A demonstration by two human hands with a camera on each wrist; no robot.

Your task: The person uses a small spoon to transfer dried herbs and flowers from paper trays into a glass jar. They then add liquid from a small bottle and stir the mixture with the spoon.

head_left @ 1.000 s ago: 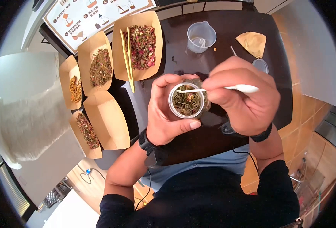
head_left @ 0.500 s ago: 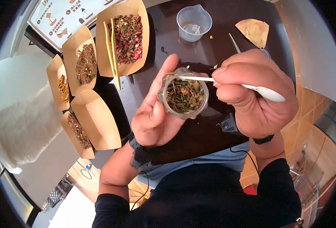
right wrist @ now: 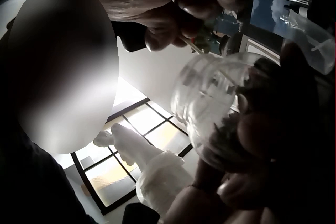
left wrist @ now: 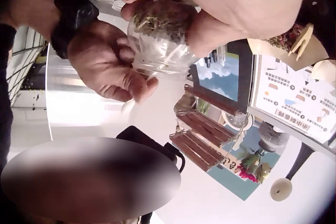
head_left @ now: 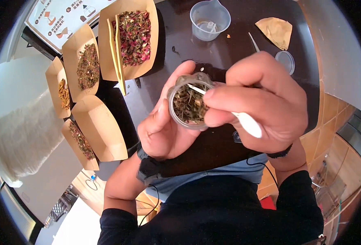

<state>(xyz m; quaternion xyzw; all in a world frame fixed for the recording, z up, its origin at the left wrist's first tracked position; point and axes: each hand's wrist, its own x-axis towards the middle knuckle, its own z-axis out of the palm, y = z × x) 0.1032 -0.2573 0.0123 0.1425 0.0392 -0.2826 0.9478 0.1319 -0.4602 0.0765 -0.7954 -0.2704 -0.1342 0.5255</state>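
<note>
My left hand (head_left: pixel 158 132) holds a clear jar (head_left: pixel 172 111) of dried leaves and petals, its mouth tilted up toward the head camera. In the left wrist view, fingers and thumb sit around the jar (left wrist: pixel 160 43), whose leaves bunch at the bottom. My right hand (head_left: pixel 270 104) pinches a white plastic spoon (head_left: pixel 250 125) by its handle. The handle's thin end dips inside the jar mouth, while the spoon's bowl points away beneath the right palm. Right fingertips hover at the rim and cover part of the opening.
Paper trays of dried flowers stand at left; yellow tongs (head_left: pixel 118 57) lie across the largest tray (head_left: pixel 107 36). One paper tray (head_left: pixel 101 128) is bare. A plastic measuring cup (head_left: pixel 210 20), brown filter paper (head_left: pixel 275 32), a clear lid (head_left: pixel 285 62) and a thin stick (head_left: pixel 254 42) are on the dark table (head_left: pixel 176 24).
My left hand has brought the jar leftward and tilted it, its fingers loosening and shifting around it. The right hand moved away, then came back in, pushing the spoon handle deeper into the jar.
</note>
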